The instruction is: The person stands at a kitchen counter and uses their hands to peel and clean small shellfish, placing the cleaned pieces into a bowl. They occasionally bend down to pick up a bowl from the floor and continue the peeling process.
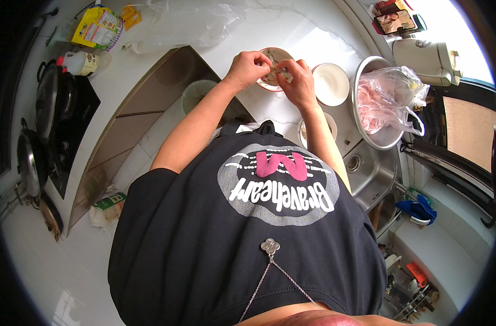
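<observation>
My left hand (250, 69) and my right hand (299, 81) meet over a red-rimmed bowl (268, 86). Between their pinched fingertips is a small brownish piece of food (275, 70), too small to identify, perhaps a shrimp. Greyish, wet-looking pieces (272, 55) lie in the bowl, partly hidden by my fingers. Just right of my right hand stands a white bowl (331, 83) with nothing visible in it. Another bowl (332, 124) sits nearer to me, partly covered by my right forearm.
On the right, a steel basin (357, 95) holds plastic bags (384, 102) with pink contents, beside the sink (370, 179). A clear plastic sheet (191, 24) lies at the back left. Pans (48, 102) and a plastic bottle (81, 63) stand left. Below the counter is a bin (195, 93).
</observation>
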Demonstrator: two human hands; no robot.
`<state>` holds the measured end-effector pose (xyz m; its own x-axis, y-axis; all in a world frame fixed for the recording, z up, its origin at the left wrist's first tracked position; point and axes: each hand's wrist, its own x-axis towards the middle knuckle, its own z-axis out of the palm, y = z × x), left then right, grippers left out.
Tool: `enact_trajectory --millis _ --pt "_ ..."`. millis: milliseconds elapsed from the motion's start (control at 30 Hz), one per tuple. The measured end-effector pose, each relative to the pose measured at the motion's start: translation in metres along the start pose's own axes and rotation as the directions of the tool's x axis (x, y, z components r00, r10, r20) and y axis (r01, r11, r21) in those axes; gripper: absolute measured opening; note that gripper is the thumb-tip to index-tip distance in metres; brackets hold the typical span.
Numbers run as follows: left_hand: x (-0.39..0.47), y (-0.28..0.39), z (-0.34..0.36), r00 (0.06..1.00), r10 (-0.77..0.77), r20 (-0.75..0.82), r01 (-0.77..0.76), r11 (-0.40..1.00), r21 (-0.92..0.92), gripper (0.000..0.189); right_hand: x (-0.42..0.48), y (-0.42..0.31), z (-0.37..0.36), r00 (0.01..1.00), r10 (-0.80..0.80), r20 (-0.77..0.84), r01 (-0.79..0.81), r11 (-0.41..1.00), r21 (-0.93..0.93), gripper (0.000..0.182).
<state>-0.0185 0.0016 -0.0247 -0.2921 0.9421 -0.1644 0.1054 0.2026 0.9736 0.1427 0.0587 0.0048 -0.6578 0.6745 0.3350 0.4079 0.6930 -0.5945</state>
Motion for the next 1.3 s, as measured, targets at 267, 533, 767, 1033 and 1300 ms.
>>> enact_trajectory --millis 267,533,767,1033,1300 --pt "-0.006 0.013 -0.007 0.994 -0.079 0.071 0.093 0.973 -0.211 0.012 -0.006 0.013 0.011 0.982 0.189 0.008 -0.188 0.972 0.139 0.023" --pt "-0.004 0.007 -0.009 0.995 0.061 0.083 -0.057 0.997 -0.044 0.013 0.001 0.010 0.008 0.987 0.158 0.007 -0.158 0.984 0.088 0.022" --pt "-0.006 0.007 -0.005 0.999 0.042 0.012 -0.039 0.979 -0.201 0.012 0.001 0.001 0.007 0.980 0.198 0.014 -0.197 0.963 0.185 0.021" --pt "-0.012 0.014 -0.010 0.998 -0.056 0.019 0.059 0.874 -0.483 0.013 0.002 -0.009 0.008 0.972 0.235 -0.007 -0.225 0.939 0.260 0.019" --pt "-0.015 0.018 -0.015 0.999 0.011 0.046 0.009 0.917 -0.398 0.014 0.006 -0.010 0.004 0.986 0.168 -0.006 -0.163 0.964 0.211 0.020"
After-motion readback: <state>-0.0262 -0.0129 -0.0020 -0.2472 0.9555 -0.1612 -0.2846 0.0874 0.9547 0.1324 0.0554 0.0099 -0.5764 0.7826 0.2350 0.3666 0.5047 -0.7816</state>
